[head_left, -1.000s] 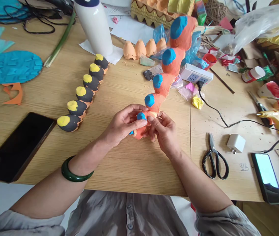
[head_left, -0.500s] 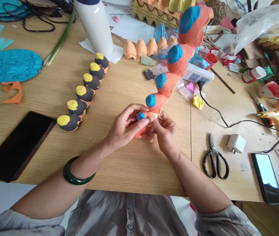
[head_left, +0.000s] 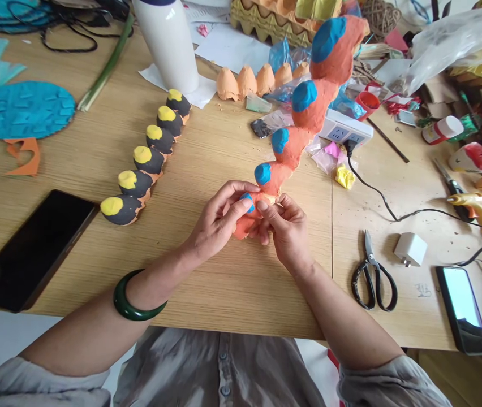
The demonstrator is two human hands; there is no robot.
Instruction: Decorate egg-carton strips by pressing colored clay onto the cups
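Observation:
An egg-carton strip covered in orange clay slants up and away from me, with blue clay patches on its bumps. My left hand grips its near end from the left, the thumb by the lowest blue patch. On the other side, my right hand pinches the strip's edge with thumb and fingers, next to a pale uncovered spot. The undersides of the fingers are partly hidden. To the left lies a second egg-carton strip, black with yellow tips.
Scissors, a white charger and a lit phone lie at right. A large dark phone lies at left. Behind are a white bottle, a bare carton strip and a power strip with a cord.
My left thumb has shifted back to the left, from the strip's middle to beside the lowest blue patch. The right hand keeps its pinch. The whole view has shifted slightly.

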